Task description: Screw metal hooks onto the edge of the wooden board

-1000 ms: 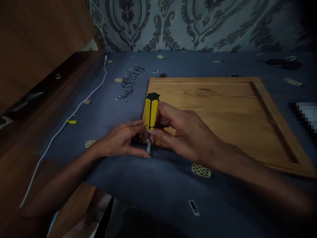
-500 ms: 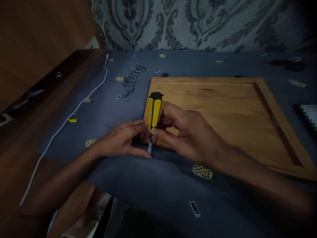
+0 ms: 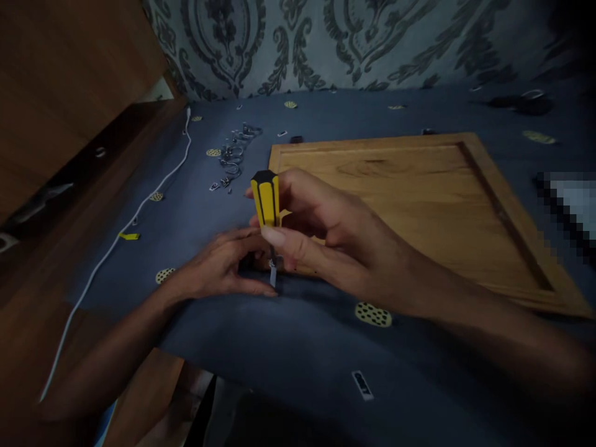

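A right hand (image 3: pixel 335 242) closes its fingers round an upright yellow-and-black-handled screwdriver (image 3: pixel 265 197) at the near corner of a framed wooden panel (image 3: pixel 419 198) on the blue-clothed table (image 3: pixel 279 347). The left hand (image 3: pixel 218 267) pinches a small metal fitting (image 3: pixel 272 274) under the tip. A vertical shaft and firm downward pressure look advisable.

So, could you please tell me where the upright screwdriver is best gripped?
By its yellow handle, from the right, as the right hand does: it stands upright, and the left hand crowds the tip at the wooden panel's corner.

Yellow-black screwdriver (image 3: pixel 265 197) upright; tip on metal fitting (image 3: pixel 273 274), wooden panel (image 3: pixel 395 186) corner
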`<action>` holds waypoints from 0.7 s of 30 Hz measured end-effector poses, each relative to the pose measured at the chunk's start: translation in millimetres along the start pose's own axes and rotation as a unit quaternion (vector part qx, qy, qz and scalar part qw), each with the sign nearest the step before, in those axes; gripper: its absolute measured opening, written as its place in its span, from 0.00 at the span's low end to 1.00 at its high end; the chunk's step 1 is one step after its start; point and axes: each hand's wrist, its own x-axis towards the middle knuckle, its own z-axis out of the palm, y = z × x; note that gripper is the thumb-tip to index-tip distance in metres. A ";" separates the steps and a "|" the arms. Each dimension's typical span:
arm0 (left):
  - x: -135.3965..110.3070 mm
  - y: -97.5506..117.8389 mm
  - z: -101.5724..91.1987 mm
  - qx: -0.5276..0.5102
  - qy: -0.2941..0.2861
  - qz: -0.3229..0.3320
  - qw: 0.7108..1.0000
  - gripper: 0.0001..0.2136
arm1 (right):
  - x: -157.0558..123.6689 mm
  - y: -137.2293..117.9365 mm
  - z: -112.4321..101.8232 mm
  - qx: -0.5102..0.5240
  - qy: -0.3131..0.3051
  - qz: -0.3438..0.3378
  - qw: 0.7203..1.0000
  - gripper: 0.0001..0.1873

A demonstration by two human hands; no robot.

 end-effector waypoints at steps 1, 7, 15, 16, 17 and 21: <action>0.4 0.7 -0.4 0.001 0.001 0.002 1.000 0.24 | 0.1 -1.1 -0.4 0.008 0.001 -0.001 1.000 0.06; 0.9 -0.3 -0.6 -0.009 0.000 -0.021 1.000 0.25 | 0.7 -4.2 2.1 0.013 0.029 0.004 0.999 0.05; -0.5 -1.4 1.5 0.000 0.005 -0.030 1.000 0.26 | 10.7 -10.3 2.1 0.050 0.027 0.033 0.998 0.06; -0.7 -1.3 1.7 -0.005 0.006 -0.034 0.999 0.26 | 12.1 -12.0 1.9 0.049 0.028 0.038 0.998 0.08; -0.9 -1.2 2.0 -0.010 0.005 -0.037 0.999 0.27 | 13.3 -13.7 1.5 0.048 0.028 0.042 0.998 0.08; -1.8 -0.5 2.6 -0.013 0.005 -0.053 0.999 0.27 | 13.8 -19.2 -0.8 0.040 0.007 0.019 0.999 0.15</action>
